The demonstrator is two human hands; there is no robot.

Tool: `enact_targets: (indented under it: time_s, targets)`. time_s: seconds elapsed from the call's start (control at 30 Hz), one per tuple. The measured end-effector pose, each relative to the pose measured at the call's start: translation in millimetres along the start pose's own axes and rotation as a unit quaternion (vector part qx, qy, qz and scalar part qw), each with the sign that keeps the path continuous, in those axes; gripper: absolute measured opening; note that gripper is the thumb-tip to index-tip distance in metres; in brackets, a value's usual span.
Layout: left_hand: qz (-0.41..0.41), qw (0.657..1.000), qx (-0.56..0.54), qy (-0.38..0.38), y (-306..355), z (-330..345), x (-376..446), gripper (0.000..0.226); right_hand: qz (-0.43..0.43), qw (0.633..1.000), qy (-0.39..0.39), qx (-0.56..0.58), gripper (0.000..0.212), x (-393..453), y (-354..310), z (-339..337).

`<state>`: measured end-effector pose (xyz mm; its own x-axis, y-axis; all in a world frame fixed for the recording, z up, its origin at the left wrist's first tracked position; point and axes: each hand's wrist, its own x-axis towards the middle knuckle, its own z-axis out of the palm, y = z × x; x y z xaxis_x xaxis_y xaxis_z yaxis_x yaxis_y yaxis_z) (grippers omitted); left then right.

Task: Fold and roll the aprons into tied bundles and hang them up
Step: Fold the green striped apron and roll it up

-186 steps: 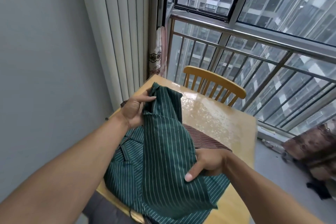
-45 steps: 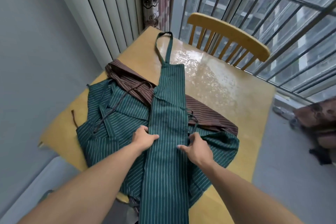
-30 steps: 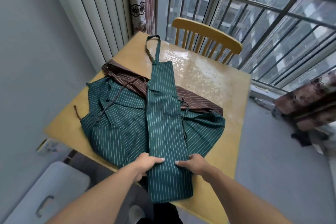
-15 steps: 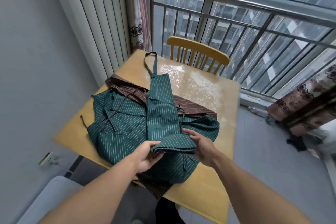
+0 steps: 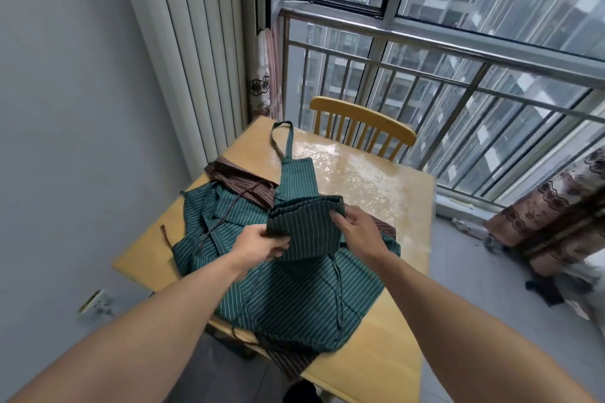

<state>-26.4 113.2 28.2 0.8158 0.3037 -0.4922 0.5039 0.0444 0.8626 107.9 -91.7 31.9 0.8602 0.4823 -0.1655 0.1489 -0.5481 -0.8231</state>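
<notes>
Apron: long folded green pinstriped cloth apron (image 5: pixel 302 229), near end doubled over above the wooden table (image 5: pixel 386 360)
Left hand (image 5: pixel 258 244): pinches fold's left edge; right hand (image 5: pixel 355 229): fingers curled on its right edge

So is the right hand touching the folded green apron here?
Touching. The head view shows the right hand with fingers curled over the right edge of the folded green apron, no gap between them.

Green pinstriped apron (image 5: pixel 304 226) folded into narrow strip, near end doubled up, neck loop (image 5: pixel 281 141) flat toward table's far edge, lying over more green apron (image 5: pixel 288 298) and brown striped apron (image 5: pixel 235 177).
</notes>
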Motion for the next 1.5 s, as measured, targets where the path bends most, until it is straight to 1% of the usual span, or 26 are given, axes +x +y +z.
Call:
enact_targets:
  time_s: [0.03,0.1,0.17,0.2,0.27,0.3,0.37,0.43,0.5,0.6,0.63,0.7,0.73,0.77,0.83,0.9,0.97,1.03,1.07,1.13,1.2,1.23,1.33,1.4,1.47,1.5]
  targets:
    - [0.015,0.998,0.058,0.028,3,-1,1,0.025,0.015,0.999,-0.016,0.030,0.040,-1,-6,-2]
    - [0.056,0.984,0.149,0.082,13,-2,-4,0.037,0.032,0.997,-0.041,0.056,0.038,-3,-14,-3]
    - [0.080,0.979,0.172,0.070,19,1,-12,0.036,0.045,0.995,-0.071,0.061,0.039,-6,-14,-3]
    - [0.067,0.987,0.144,0.031,18,1,-13,0.034,0.064,0.991,-0.096,0.070,0.039,-8,-15,-3]
    - [-0.001,0.994,0.062,-0.092,9,1,-14,0.038,0.139,0.970,-0.172,0.098,0.040,-11,-11,-4]
    - [-0.043,0.986,0.034,-0.158,3,0,-14,0.042,0.186,0.950,-0.229,0.104,0.041,-15,-8,-5]
    - [-0.124,0.960,0.017,-0.249,-8,-3,-14,0.046,0.256,0.902,-0.338,0.077,0.044,-17,2,-6]
    - [-0.175,0.939,0.024,-0.295,-13,-2,-15,0.039,0.287,0.863,-0.416,0.032,0.045,-16,11,-3]
    - [-0.195,0.931,0.029,-0.307,-18,-2,-10,0.034,0.286,0.848,-0.445,0.029,0.035,-14,17,-2]
    - [-0.198,0.944,0.021,-0.263,-24,-4,2,0.029,0.268,0.848,-0.453,0.053,0.016,-3,21,0]
    - [-0.190,0.955,0.013,-0.227,-28,-6,11,0.028,0.260,0.860,-0.434,0.070,0.016,5,25,3]
    - [-0.146,0.978,0.000,-0.146,-29,-11,25,0.024,0.222,0.906,-0.349,0.093,0.024,21,34,11]
    - [-0.127,0.986,-0.010,-0.109,-25,-11,39,0.027,0.205,0.925,-0.301,0.106,0.025,37,38,15]
    - [-0.112,0.991,-0.014,-0.072,-21,-12,49,0.037,0.190,0.939,-0.257,0.127,0.024,49,41,19]
    - [-0.097,0.994,-0.040,-0.025,-8,-9,71,0.068,0.177,0.947,-0.212,0.165,0.024,71,40,23]
    - [-0.100,0.992,-0.078,0.014,8,-9,100,0.059,0.167,0.947,-0.236,0.141,0.031,96,42,26]
    - [-0.134,0.982,-0.119,0.050,7,-13,132,0.063,0.130,0.939,-0.319,0.015,0.041,119,49,32]
    - [-0.159,0.975,-0.132,0.077,-4,-19,155,0.071,0.092,0.900,-0.395,-0.161,0.050,136,65,43]
    - [-0.164,0.972,-0.141,0.090,-9,-21,163,0.066,0.079,0.875,-0.415,-0.236,0.051,139,70,48]
    - [-0.170,0.966,-0.159,0.115,-14,-27,174,0.054,0.018,0.832,-0.429,-0.353,0.053,141,79,58]
    - [-0.191,0.960,-0.161,0.128,-5,-27,179,0.055,-0.056,0.794,-0.426,-0.431,0.063,137,91,65]
    - [-0.193,0.957,-0.172,0.131,-6,-30,181,0.055,-0.075,0.782,-0.415,-0.459,0.062,133,96,69]
    - [-0.198,0.957,-0.177,0.115,-8,-39,195,0.059,-0.073,0.761,-0.401,-0.505,0.026,125,108,65]
    - [-0.205,0.958,-0.185,0.079,-10,-45,206,0.072,-0.029,0.752,-0.426,-0.503,0.020,120,112,55]
    - [-0.218,0.958,-0.180,0.037,-13,-47,222,0.079,0.075,0.779,-0.473,-0.405,0.022,114,108,38]
    - [-0.221,0.959,-0.178,0.010,0,-43,220,0.070,0.138,0.794,-0.488,-0.334,0.023,113,108,30]
